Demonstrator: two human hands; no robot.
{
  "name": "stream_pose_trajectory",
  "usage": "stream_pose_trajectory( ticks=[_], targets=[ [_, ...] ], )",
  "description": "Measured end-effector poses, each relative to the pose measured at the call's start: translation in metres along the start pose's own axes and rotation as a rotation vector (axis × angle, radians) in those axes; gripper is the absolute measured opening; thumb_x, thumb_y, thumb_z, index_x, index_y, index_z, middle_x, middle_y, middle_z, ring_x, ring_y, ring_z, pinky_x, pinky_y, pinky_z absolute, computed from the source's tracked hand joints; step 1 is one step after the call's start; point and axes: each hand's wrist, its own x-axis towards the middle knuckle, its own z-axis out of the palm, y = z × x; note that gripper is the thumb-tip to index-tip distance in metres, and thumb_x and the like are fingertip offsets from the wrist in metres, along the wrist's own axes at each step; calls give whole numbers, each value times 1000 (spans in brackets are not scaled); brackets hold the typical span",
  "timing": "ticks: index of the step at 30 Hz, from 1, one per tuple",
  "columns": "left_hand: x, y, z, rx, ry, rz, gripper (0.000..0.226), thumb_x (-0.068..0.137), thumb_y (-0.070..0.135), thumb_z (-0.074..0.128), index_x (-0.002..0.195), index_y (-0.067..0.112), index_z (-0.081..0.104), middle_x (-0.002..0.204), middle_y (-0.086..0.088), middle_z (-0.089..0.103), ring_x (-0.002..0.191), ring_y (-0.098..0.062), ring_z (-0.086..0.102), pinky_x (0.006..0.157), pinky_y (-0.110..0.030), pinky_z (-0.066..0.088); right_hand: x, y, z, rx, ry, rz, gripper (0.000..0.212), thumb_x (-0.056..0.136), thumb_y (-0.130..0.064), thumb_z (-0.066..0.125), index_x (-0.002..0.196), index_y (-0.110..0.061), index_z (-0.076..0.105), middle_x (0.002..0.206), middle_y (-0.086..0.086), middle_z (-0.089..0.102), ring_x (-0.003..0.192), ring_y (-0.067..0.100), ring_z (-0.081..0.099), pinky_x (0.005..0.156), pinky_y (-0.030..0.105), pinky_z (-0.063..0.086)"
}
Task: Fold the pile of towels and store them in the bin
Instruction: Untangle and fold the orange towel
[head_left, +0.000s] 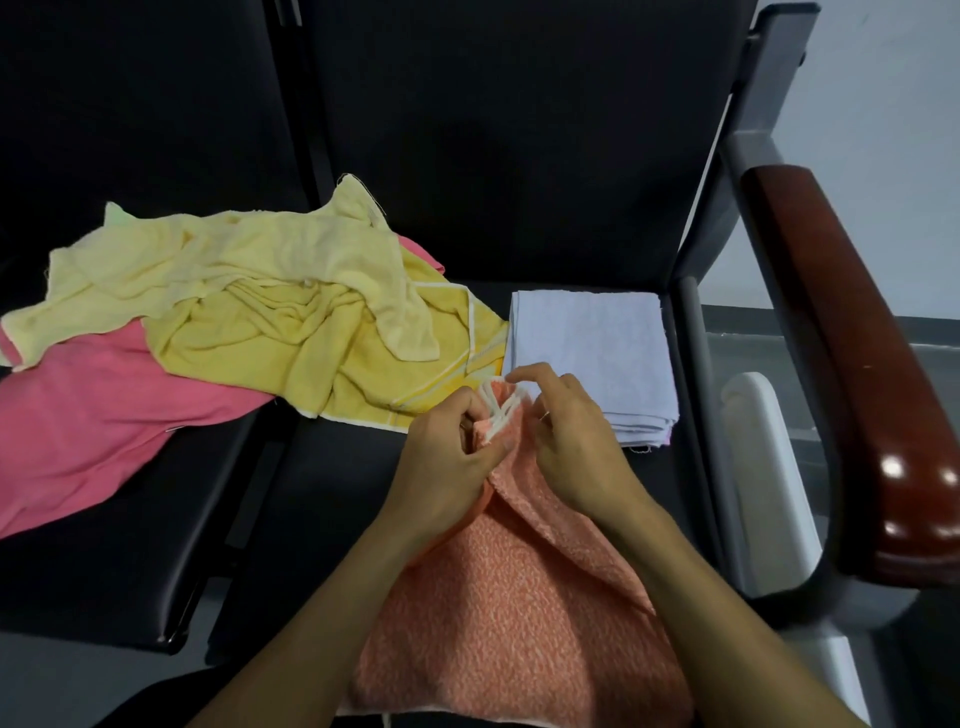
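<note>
A pile of unfolded towels sprawls across the black seats at 9 to 10 o'clock: a pink towel (98, 410) underneath, a pale yellow towel (223, 260) on top and a deeper yellow towel (332, 353) beside it, all limp and creased, a sign they will sag and slide unless lifted by their corners or hems. At center, the left hand (447, 457) pinches the white-edged corners of an orange towel (514, 597), fingers curled round the bunched hem, while the right hand (571, 436) closes on the same gathered edge just beside it, fingertips touching the cloth. The orange towel hangs from that grip toward 6 o'clock, draped over the seat front and the person's lap; it looks light, soft and loosely woven, so the matched corners seem the surest hold, with the fold likely to slip if only one layer is pinched. At 2 o'clock, touching the right hand's far side, a white folded towel (592, 343) lies flat and square on the seat. At 3 o'clock stands a wooden armrest (841, 364), and below it a white rim (763, 447), possibly the bin, though too little shows to tell.
</note>
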Motion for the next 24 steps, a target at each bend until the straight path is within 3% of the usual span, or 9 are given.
stream_pose_trajectory(
  ticks=[5, 15, 19, 24],
  targets=[
    [-1, 2, -2, 22, -67, 30, 23, 86, 6, 76, 79, 10, 55, 59, 17, 47, 54, -1, 39, 54, -14, 33, 1, 4, -2, -73, -113, -15, 42, 94, -8, 55, 128, -33, 52, 101, 1, 39, 77, 25, 58, 65, 43, 54],
    [-3, 6, -3, 36, -142, 37, 21, 83, 3, 77, 81, 9, 57, 58, 17, 49, 54, 0, 41, 54, -12, 34, 3, 4, 2, -216, -125, -150, 30, 91, -12, 56, 117, -27, 52, 102, -1, 37, 67, 21, 50, 51, 37, 43],
    [-5, 8, -4, 53, -141, 47, 21, 83, 0, 76, 81, 6, 56, 55, 21, 47, 52, 0, 42, 54, -10, 33, 4, 13, 3, -328, -60, -83, 21, 93, -15, 56, 112, -25, 54, 100, 0, 36, 60, 20, 45, 50, 30, 32],
    [-2, 8, -9, 59, -121, 49, 23, 82, 2, 78, 79, 10, 57, 57, 18, 45, 54, -2, 39, 54, -13, 33, 4, 21, -1, -427, -67, 9, 29, 94, -17, 62, 122, -26, 62, 107, 1, 43, 71, 16, 43, 56, 30, 36]
  ],
)
